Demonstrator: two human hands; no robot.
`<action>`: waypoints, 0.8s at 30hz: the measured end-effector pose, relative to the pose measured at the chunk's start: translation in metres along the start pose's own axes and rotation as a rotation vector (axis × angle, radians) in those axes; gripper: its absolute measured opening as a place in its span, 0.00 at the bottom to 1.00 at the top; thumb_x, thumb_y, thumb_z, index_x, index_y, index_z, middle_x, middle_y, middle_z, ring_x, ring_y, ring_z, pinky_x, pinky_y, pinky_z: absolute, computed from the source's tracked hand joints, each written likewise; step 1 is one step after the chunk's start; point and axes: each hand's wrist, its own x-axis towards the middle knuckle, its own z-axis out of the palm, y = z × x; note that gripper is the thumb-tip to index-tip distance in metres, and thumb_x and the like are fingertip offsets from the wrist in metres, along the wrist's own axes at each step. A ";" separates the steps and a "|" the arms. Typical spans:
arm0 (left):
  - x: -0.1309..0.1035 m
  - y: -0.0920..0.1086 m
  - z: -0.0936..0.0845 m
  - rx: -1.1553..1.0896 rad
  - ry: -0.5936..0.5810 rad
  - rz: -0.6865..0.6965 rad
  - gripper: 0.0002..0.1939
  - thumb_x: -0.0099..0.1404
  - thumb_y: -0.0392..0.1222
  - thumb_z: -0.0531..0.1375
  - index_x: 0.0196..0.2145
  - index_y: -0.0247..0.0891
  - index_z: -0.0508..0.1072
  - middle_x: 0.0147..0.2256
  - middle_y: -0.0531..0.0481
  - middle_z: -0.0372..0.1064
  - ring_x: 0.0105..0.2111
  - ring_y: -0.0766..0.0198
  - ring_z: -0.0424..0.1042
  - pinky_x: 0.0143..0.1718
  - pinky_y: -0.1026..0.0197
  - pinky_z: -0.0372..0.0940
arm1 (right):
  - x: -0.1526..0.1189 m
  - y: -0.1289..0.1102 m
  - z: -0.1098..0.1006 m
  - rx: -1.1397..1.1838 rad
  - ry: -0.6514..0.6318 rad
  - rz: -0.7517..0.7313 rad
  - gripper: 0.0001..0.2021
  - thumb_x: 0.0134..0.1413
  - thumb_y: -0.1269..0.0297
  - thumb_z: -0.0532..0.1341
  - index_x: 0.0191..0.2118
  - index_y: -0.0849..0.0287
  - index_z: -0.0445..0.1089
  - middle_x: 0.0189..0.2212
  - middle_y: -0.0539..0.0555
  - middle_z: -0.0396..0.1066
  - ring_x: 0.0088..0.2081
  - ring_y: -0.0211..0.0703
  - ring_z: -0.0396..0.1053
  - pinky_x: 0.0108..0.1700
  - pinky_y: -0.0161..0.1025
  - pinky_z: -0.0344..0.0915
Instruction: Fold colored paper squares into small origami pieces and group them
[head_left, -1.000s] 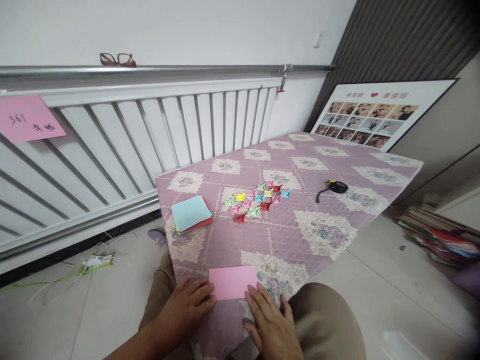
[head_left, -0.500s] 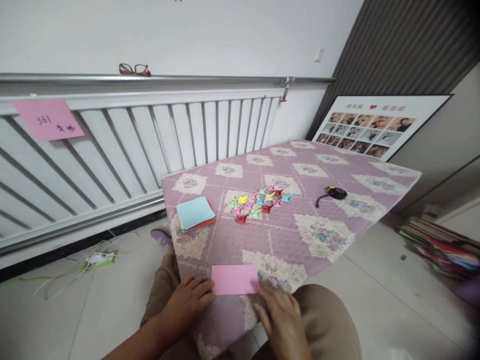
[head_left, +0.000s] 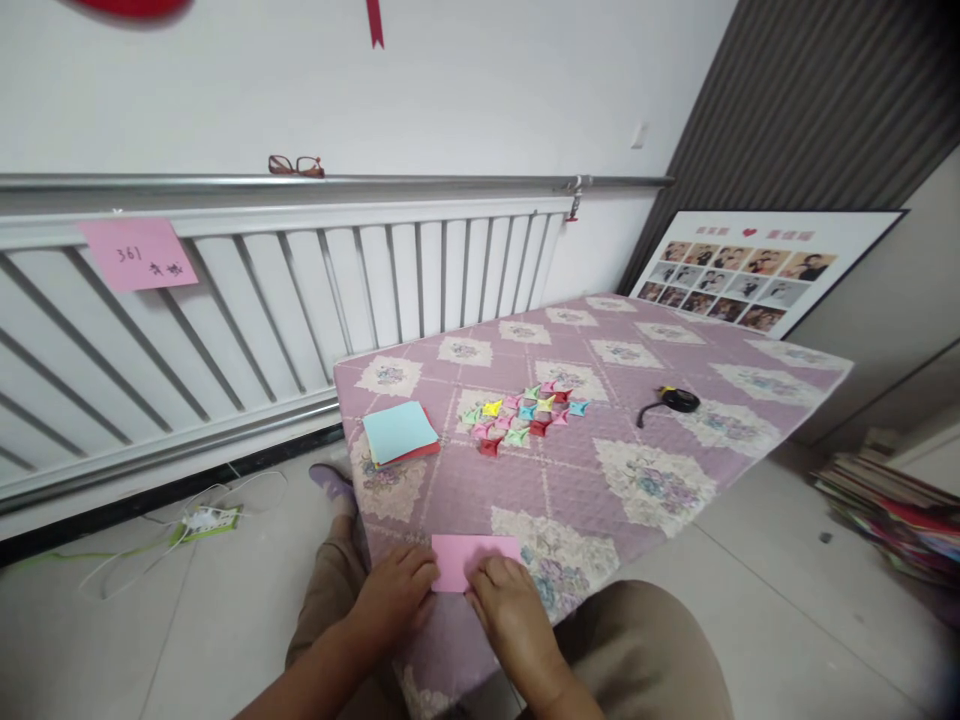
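A pink paper rectangle (head_left: 453, 562) lies near the front end of the table. At its left edge rests my left hand (head_left: 399, 590), fingers bent and close together, its fingertips on the paper's lower left corner. My right hand (head_left: 504, 603) lies over the paper's right half with curled fingers, thumb toward the lower edge. Farther up the table are several small folded paper stars (head_left: 527, 412) in pink, red, green, yellow and blue, set in slanting rows. A stack of square paper (head_left: 403, 433), light blue on top with red beneath, sits to their left.
On the tablecloth (head_left: 577, 470) a black tape measure (head_left: 679, 400) lies at the right. A white radiator (head_left: 375, 270) borders the table's far side. My knee (head_left: 645, 640) is at the front right edge, and a power strip (head_left: 208, 522) is on the floor.
My right hand has moved left from the paper's right corner onto its right half. My left hand stays at the left edge. The camera view has shifted slightly upward.
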 end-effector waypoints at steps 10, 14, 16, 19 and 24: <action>0.009 0.001 0.010 0.191 0.164 0.061 0.05 0.64 0.34 0.57 0.30 0.39 0.66 0.33 0.52 0.65 0.35 0.59 0.63 0.38 0.56 0.59 | 0.000 -0.008 -0.003 -0.165 0.020 -0.035 0.05 0.55 0.74 0.60 0.33 0.55 0.69 0.33 0.50 0.69 0.35 0.43 0.64 0.40 0.42 0.58; -0.002 0.025 0.001 0.151 0.273 0.038 0.07 0.64 0.33 0.54 0.28 0.40 0.65 0.29 0.51 0.63 0.31 0.59 0.63 0.36 0.56 0.60 | -0.005 -0.014 -0.004 -0.133 0.034 -0.046 0.08 0.56 0.77 0.56 0.33 0.55 0.68 0.31 0.50 0.68 0.33 0.41 0.65 0.37 0.38 0.61; -0.012 0.039 -0.002 0.094 0.350 0.073 0.08 0.65 0.34 0.52 0.28 0.40 0.66 0.27 0.51 0.62 0.30 0.61 0.63 0.36 0.56 0.61 | -0.010 -0.011 -0.003 -0.073 0.041 -0.056 0.10 0.56 0.77 0.55 0.32 0.55 0.67 0.32 0.49 0.69 0.34 0.40 0.66 0.39 0.36 0.62; -0.030 0.049 -0.003 -0.013 0.409 0.152 0.07 0.64 0.35 0.51 0.37 0.40 0.68 0.33 0.48 0.65 0.33 0.61 0.66 0.38 0.57 0.64 | -0.017 0.001 -0.004 0.043 0.096 -0.075 0.12 0.56 0.78 0.52 0.37 0.55 0.68 0.36 0.51 0.71 0.38 0.41 0.68 0.43 0.35 0.65; -0.044 0.036 0.008 -0.045 0.450 -0.098 0.17 0.60 0.29 0.49 0.46 0.39 0.66 0.42 0.43 0.67 0.43 0.57 0.68 0.44 0.56 0.67 | -0.024 0.020 -0.010 0.204 0.153 -0.107 0.13 0.57 0.76 0.51 0.39 0.56 0.69 0.36 0.53 0.72 0.39 0.41 0.71 0.42 0.36 0.69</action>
